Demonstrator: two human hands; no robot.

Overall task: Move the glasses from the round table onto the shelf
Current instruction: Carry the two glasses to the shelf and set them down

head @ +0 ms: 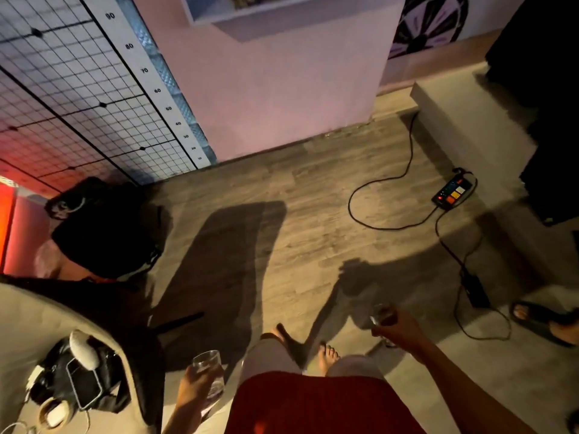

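A tall clear drinking glass (209,375) stands nearly upright at about seven o'clock, its long axis vertical and its open rim tipped slightly toward one o'clock. The left hand (194,391) grasps it from the left, fingers wrapped around the lower body, forearm rising from the bottom edge. It looks transparent and straight-sided, catching pale highlights.

A second, blurred clear glass (381,317) sits at about four o'clock, rim toward eleven o'clock; its exact tilt cannot be told. The right hand (399,328) grips it from the right and below, arm stretched out from the lower right corner, wrist roughly level. This glass shows a dark, reddish tint through its wall.

Both glasses are held over the grey wood-plank floor (313,195). The white wall shelf (238,14) hangs at twelve o'clock, well apart from both.
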